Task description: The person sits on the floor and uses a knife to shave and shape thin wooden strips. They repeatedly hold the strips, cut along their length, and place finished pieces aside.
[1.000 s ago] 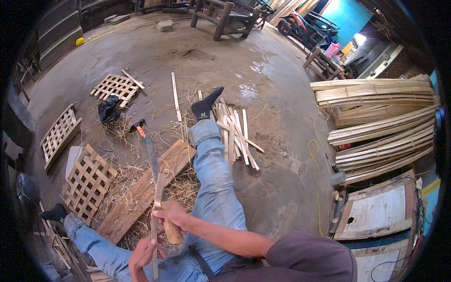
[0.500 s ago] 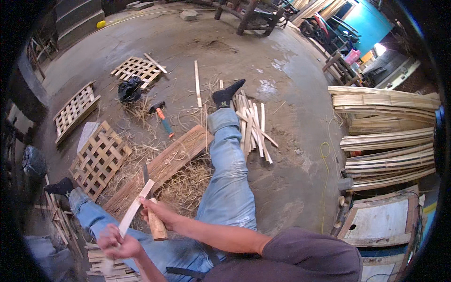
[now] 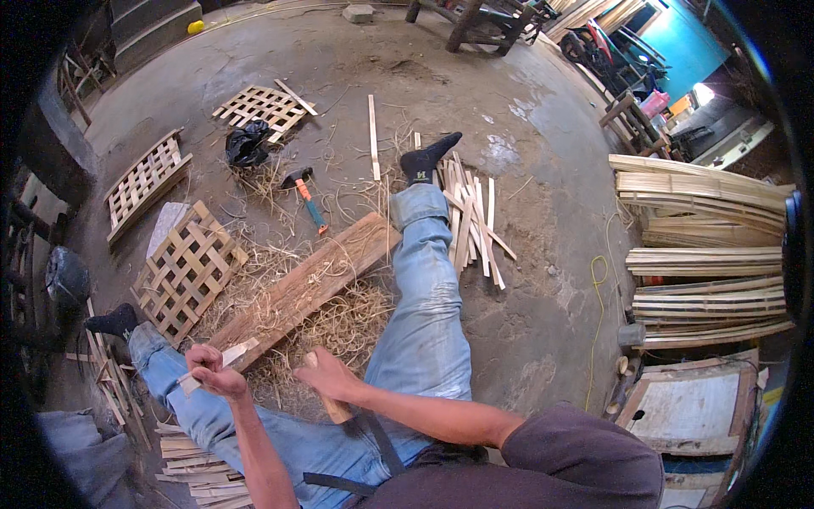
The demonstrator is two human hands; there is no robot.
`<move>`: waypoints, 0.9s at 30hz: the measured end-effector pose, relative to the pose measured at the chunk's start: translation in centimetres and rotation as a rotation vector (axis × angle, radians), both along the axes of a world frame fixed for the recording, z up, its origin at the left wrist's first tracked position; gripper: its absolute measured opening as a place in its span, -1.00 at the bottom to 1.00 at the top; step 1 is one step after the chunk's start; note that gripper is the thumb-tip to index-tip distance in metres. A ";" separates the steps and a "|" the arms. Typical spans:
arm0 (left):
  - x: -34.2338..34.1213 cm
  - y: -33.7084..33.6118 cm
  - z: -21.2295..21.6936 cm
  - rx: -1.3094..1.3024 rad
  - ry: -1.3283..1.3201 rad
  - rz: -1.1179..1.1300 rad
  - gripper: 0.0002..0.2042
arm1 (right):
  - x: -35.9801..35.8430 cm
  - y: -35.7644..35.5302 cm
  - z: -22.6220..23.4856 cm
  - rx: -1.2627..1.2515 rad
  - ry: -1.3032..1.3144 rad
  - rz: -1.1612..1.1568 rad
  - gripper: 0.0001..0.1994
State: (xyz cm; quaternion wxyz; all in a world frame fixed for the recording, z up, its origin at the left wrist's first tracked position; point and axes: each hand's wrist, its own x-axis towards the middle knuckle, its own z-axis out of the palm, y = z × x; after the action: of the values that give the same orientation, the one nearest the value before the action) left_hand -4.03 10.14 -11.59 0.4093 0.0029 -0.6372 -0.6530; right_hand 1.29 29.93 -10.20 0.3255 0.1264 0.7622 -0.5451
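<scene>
Item one: a short pale bamboo strip [image 3: 222,363], lying across my left thigh at about 7 o'clock in the view. My left hand [image 3: 212,371] is closed in a fist around its lower end; the upper end sticks out toward 2 o'clock.

Item two: a wooden handle [image 3: 331,405], gripped by my right hand [image 3: 326,375], fingers wrapped fully round it, just right of the left hand. I cannot tell what sits at the handle's far end.

Item three: a long plank [image 3: 307,288], running from the hands toward 1 o'clock, bedded in straw-like shavings [image 3: 343,322].

Item four: lattice panel [image 3: 188,270] at 10 o'clock of the hands; two more farther out.

Item five: hammer [image 3: 303,193] with orange-and-blue handle, 12 o'clock, beyond the plank.

Item six: loose strips [image 3: 471,216] beside my right foot.

Item seven: stacked bamboo slats [image 3: 708,246] at 3 o'clock.
</scene>
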 end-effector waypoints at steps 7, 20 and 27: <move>-1.7 -3.1 0.5 0.111 0.006 0.185 -0.52 | 0.5 -1.6 -2.1 -0.122 0.331 0.125 -0.51; -1.9 -2.3 2.1 0.199 -0.020 0.166 -0.43 | 0.7 -3.2 -3.1 0.039 0.389 0.433 -0.64; -2.1 -1.5 2.6 0.138 -0.043 0.129 -0.43 | -0.2 -3.8 -3.3 0.060 0.422 0.439 -0.70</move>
State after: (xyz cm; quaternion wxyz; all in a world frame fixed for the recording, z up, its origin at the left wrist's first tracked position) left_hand -6.16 8.59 -8.95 0.4356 0.0860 -0.5979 -0.6673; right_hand 1.11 26.10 -13.55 0.2661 -0.1478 0.8379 -0.4531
